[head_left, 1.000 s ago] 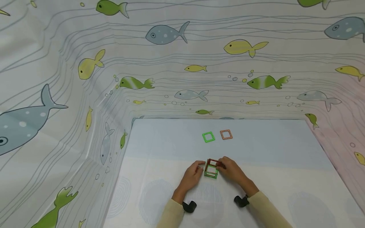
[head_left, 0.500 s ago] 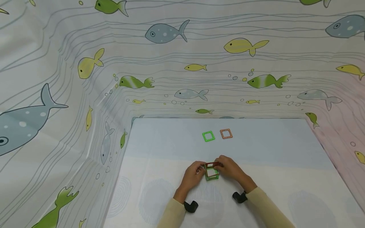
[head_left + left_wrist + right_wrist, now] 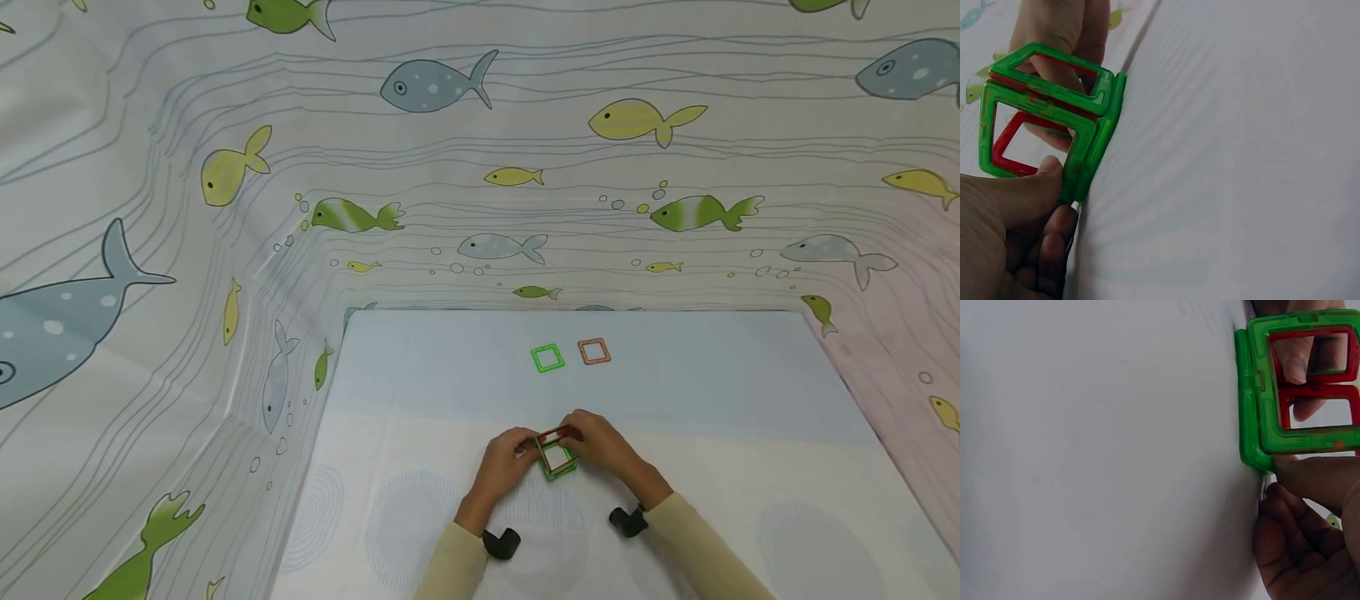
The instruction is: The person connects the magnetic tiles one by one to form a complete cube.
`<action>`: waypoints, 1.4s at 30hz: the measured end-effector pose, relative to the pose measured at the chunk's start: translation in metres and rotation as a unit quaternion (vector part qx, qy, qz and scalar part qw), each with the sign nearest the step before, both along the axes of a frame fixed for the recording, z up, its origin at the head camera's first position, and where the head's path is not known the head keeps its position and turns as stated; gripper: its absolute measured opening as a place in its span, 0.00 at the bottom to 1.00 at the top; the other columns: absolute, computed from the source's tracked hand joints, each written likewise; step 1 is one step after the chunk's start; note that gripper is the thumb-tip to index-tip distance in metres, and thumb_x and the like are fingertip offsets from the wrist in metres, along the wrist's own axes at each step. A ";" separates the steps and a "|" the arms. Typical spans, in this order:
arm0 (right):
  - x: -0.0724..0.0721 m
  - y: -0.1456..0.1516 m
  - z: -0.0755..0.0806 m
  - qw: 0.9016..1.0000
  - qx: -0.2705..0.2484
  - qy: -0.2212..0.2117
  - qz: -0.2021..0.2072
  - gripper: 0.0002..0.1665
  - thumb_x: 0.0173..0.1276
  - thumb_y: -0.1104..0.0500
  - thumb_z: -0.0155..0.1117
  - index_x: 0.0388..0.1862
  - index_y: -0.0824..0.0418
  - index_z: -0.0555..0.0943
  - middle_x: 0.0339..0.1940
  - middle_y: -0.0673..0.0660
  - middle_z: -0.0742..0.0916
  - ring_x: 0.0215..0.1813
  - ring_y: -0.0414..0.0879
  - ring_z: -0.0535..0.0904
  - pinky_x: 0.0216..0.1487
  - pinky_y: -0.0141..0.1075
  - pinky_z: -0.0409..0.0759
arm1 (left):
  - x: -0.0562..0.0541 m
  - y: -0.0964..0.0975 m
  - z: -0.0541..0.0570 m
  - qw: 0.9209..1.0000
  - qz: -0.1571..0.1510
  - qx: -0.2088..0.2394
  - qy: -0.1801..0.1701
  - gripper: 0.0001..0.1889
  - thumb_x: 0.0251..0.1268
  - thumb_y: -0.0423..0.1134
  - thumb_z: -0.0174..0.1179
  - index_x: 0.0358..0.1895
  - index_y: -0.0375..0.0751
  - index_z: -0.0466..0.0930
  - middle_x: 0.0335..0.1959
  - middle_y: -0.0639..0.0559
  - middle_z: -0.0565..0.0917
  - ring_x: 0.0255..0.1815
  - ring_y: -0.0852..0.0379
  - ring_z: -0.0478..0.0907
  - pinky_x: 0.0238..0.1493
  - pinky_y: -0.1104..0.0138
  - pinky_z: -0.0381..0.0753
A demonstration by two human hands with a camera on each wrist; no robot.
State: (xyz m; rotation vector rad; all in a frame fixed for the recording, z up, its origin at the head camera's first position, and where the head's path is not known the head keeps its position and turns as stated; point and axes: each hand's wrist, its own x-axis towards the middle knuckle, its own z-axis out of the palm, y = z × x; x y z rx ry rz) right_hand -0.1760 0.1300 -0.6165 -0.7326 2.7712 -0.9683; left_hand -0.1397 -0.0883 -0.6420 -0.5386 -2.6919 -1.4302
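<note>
In the head view, a small box of green and red magnetic tiles point(image 3: 561, 472) sits on the table between my hands. Each tile is a see-through square frame. My left hand point(image 3: 504, 463) grips the box's left side; in the left wrist view its thumb point(image 3: 1044, 187) lies against a green tile point(image 3: 1085, 147). From the other side my right hand point(image 3: 606, 448) pinches the box near its far right corner. The right wrist view has the right thumb along the edge of a green tile point(image 3: 1264, 394), with red tiles point(image 3: 1319, 390) behind it.
Farther back on the table point(image 3: 435, 358) lie two loose square tiles, one green point(image 3: 536, 360) and one orange point(image 3: 582, 353), side by side and a little apart. Fish-printed cloth point(image 3: 420, 183) rises behind the table and along its sides.
My left hand has come in from beside the box and now grips it. The box has turned slightly and shifted toward me. My right hand has moved a little left.
</note>
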 end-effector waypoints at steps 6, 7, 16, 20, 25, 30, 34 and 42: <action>0.001 -0.002 0.001 1.000 -0.020 0.016 -0.002 0.07 0.60 0.62 0.75 0.36 0.56 0.84 0.30 0.46 0.82 0.31 0.32 0.72 0.31 0.28 0.73 | -0.001 -0.001 0.003 1.000 0.009 0.016 -0.003 0.10 0.62 0.34 0.68 0.47 0.44 0.85 0.39 0.52 0.87 0.38 0.62 0.84 0.41 0.71 0.82; 0.001 -0.002 0.001 1.000 -0.021 0.017 -0.001 0.07 0.60 0.62 0.75 0.35 0.56 0.84 0.30 0.46 0.82 0.31 0.32 0.72 0.31 0.28 0.74 | -0.001 -0.001 0.003 1.000 0.011 0.016 0.000 0.10 0.62 0.33 0.68 0.47 0.44 0.85 0.39 0.52 0.87 0.37 0.62 0.84 0.41 0.71 0.82; -0.001 0.002 0.002 0.999 -0.031 0.005 0.014 0.07 0.62 0.62 0.73 0.39 0.56 0.85 0.33 0.46 0.82 0.33 0.32 0.74 0.33 0.29 0.75 | 0.000 -0.002 0.001 1.000 0.012 0.020 0.005 0.10 0.65 0.33 0.66 0.48 0.45 0.85 0.42 0.52 0.87 0.40 0.62 0.84 0.42 0.71 0.82; -0.011 0.021 0.008 0.999 -0.030 -0.029 0.013 0.09 0.67 0.63 0.68 0.46 0.56 0.85 0.38 0.46 0.85 0.40 0.37 0.79 0.41 0.35 0.79 | 0.002 -0.001 0.004 1.000 0.013 0.021 -0.006 0.10 0.66 0.34 0.65 0.49 0.45 0.84 0.43 0.52 0.87 0.42 0.61 0.83 0.45 0.70 0.82; -0.040 0.046 0.017 0.995 -0.016 -0.064 -0.069 0.06 0.72 0.59 0.64 0.45 0.57 0.85 0.40 0.51 0.87 0.44 0.45 0.81 0.46 0.44 0.79 | 0.005 -0.003 0.006 1.000 0.023 0.004 -0.007 0.10 0.67 0.34 0.64 0.50 0.45 0.84 0.43 0.52 0.86 0.42 0.61 0.83 0.46 0.70 0.82; -0.074 0.063 0.018 0.985 0.003 -0.071 -0.155 0.14 0.72 0.57 0.62 0.47 0.67 0.81 0.40 0.60 0.85 0.43 0.51 0.80 0.43 0.45 0.79 | 0.006 -0.003 0.003 1.000 0.021 0.009 0.003 0.11 0.66 0.34 0.64 0.50 0.45 0.84 0.42 0.53 0.86 0.42 0.62 0.83 0.45 0.70 0.82; -0.097 0.068 0.013 0.976 0.016 -0.086 -0.199 0.29 0.73 0.48 0.62 0.56 0.74 0.76 0.44 0.68 0.82 0.44 0.57 0.78 0.44 0.48 0.78 | 0.009 -0.001 0.001 1.000 0.018 0.008 0.008 0.11 0.66 0.34 0.64 0.50 0.45 0.84 0.42 0.53 0.86 0.41 0.63 0.82 0.45 0.70 0.82; -0.120 0.053 0.005 0.959 0.069 -0.089 -0.260 0.51 0.65 0.30 0.60 0.54 0.80 0.72 0.51 0.72 0.74 0.52 0.64 0.70 0.48 0.56 0.74 | 0.011 0.002 0.000 1.000 0.019 0.009 0.016 0.09 0.68 0.36 0.63 0.49 0.46 0.84 0.41 0.54 0.86 0.40 0.65 0.82 0.44 0.71 0.82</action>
